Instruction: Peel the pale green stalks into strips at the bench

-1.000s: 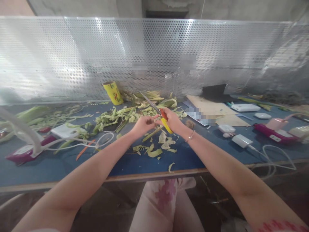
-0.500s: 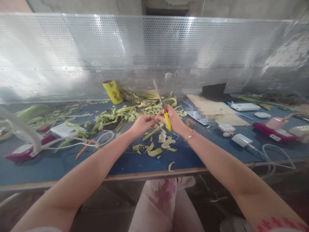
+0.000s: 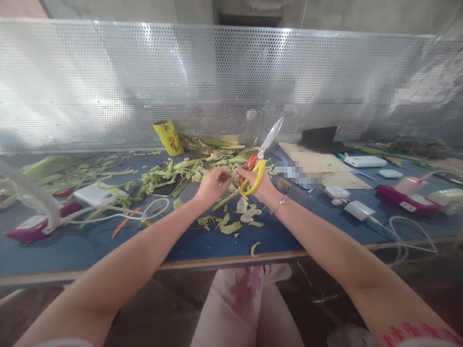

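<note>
My right hand (image 3: 265,188) is closed on a pair of scissors (image 3: 269,140) with yellow and red handles. Their blades look closed and point up and to the right. Just left of it, my left hand (image 3: 214,185) has its thumb and fingertips pinched together; whatever they hold is too small to make out. The fingertips of both hands nearly meet above the table. Behind and beneath them lies a heap of pale green plant pieces (image 3: 170,174). Curled peels and scraps (image 3: 230,227) are scattered in front of the hands.
A yellow tube (image 3: 168,138) leans near the perforated metal screen (image 3: 130,86). Cardboard (image 3: 300,155) lies at the right, with white chargers (image 3: 360,210) and a magenta power strip (image 3: 408,198). Another magenta strip (image 3: 32,229) and cables are at the left. A brown ball of twine (image 3: 282,185) sits beside my right wrist.
The scissors have swung in my right hand: the blades pointed up-left and now point up-right, with the handle loops turned into view. My left hand has hardly moved.
</note>
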Demonstrator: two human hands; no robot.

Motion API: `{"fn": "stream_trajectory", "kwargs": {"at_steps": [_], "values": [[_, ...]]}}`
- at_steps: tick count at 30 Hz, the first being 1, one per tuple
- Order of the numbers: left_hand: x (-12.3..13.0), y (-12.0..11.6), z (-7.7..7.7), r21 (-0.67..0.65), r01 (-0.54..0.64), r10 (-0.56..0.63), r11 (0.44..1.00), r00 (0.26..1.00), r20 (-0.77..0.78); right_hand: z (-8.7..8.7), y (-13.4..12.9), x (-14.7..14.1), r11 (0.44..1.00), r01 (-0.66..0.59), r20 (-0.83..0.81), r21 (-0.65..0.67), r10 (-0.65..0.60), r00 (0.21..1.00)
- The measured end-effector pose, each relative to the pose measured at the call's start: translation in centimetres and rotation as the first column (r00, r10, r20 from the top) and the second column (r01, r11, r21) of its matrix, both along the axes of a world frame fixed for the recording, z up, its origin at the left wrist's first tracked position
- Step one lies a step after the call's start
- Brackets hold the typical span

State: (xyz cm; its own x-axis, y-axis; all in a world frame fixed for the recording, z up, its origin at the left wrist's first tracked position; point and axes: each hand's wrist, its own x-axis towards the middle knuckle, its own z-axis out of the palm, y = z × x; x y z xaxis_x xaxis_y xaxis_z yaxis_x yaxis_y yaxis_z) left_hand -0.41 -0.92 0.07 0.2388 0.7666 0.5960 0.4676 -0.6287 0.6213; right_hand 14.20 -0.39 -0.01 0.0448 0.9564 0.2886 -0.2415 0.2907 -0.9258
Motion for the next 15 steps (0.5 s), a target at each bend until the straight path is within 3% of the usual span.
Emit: {"fn": "stream_trajectory", "kwargs": {"at_steps": [9,15], "values": [[0.3,-0.8,-0.1,0.11,-0.05,0.046,0.993,0.998,0.04,-0.5,-0.6,-1.0,0.998,-0.02,-0.086,0.062,0.025,0.996],[0.6,-1.5,0.2,0.066,-0.054,0.048,0.996,0.995,0.093,-0.3,-0.8,-1.1,0.996,0.027,-0.01,0.079,-0.027,1.0]]}}
